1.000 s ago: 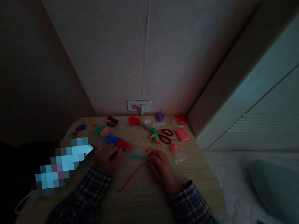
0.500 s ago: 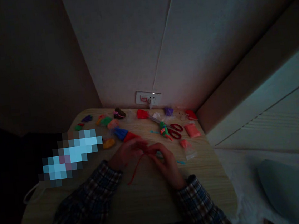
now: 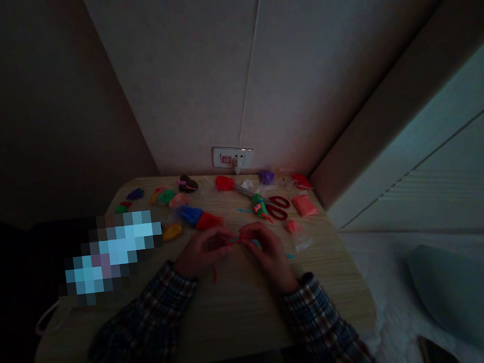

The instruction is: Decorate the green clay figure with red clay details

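Observation:
The room is dim. My left hand and my right hand meet over the middle of a small wooden table, fingers pinched together on a thin red clay strand that hangs down from between them. A teal stick lies under my right hand. Both arms wear plaid sleeves.
Coloured clay lumps lie along the table's far side: blue and red pieces, an orange one, a red block. Red-handled scissors lie by them. A lit screen sits at the left, a wall socket behind, a bed at right.
My hands have come together from apart; the red strand, earlier stretched out along the table, is lifted and gathered between my fingers. The view has shifted a little.

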`<state>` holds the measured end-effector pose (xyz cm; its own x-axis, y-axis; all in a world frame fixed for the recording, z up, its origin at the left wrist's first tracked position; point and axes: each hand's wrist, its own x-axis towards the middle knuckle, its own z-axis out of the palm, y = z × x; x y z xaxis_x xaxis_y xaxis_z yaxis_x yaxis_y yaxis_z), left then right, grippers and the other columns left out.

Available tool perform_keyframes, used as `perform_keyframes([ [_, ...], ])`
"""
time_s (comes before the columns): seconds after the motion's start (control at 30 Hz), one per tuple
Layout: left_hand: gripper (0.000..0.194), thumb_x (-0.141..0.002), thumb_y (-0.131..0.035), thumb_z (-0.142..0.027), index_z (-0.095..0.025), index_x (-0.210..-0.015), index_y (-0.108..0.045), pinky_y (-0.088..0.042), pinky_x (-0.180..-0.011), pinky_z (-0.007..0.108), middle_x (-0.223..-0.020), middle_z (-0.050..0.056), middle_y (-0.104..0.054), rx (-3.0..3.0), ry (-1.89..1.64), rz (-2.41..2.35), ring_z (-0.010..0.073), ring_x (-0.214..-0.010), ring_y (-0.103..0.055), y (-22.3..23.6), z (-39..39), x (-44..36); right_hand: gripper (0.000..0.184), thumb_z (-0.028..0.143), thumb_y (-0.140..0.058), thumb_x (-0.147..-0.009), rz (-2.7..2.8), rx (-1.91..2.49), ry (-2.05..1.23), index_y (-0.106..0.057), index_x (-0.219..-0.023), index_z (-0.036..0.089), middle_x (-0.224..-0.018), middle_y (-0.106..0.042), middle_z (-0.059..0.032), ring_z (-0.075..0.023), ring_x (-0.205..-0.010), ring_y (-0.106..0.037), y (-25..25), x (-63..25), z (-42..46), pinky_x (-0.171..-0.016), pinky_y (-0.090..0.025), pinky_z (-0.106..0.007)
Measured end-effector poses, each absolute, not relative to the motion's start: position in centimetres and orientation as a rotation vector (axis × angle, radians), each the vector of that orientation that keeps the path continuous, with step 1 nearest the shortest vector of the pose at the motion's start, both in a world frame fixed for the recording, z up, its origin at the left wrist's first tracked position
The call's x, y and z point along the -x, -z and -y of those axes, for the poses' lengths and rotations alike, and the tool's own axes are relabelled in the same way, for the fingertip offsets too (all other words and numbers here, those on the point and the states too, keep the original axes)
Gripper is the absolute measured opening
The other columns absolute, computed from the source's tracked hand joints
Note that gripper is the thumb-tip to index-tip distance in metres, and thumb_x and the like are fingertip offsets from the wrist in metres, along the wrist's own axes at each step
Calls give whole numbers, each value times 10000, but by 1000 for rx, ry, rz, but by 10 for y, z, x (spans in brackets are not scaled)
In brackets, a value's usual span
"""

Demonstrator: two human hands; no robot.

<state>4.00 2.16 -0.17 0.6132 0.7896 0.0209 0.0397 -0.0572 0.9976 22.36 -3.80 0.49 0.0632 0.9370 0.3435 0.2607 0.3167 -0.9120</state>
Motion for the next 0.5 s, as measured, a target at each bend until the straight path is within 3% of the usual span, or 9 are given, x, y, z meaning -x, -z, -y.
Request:
perform_keyframes([
  [0.13, 414, -779, -702, -379, -173, -1130, -626, -540, -630, 253, -897, 42, -685, -1661, -685, -747, 162, -750, -642, -3, -6, -37, 92, 323, -599, -928, 1458, 1185, -710, -617, -950, 235, -846, -673, -29, -191, -774, -651, -2, -224, 48, -706, -561, -329],
  [0.33, 380, -786, -607, -192, -201, -1166, -607, -524, -569, 228, -1125, 76, -641, -1948, -727, -827, 123, -690, -595, -12, 24, -27, 209, 366, -582, -970, 1547, 1179, -650, -635, -1012, 167, -910, -664, -24, -158, -795, -648, 1, -224, 65, -728, -560, -339],
  [0.5, 372, -815, -514, -138, -216, -1161, -623, -577, -706, 297, -1189, 93, -609, -2159, -756, -854, 150, -747, -620, -8, 39, -21, 238, 352, -586, -973, 1606, 1216, -594, -628, -1115, 166, -1072, -663, -57, -173, -874, -659, 13, -232, 74, -766, -573, -363],
])
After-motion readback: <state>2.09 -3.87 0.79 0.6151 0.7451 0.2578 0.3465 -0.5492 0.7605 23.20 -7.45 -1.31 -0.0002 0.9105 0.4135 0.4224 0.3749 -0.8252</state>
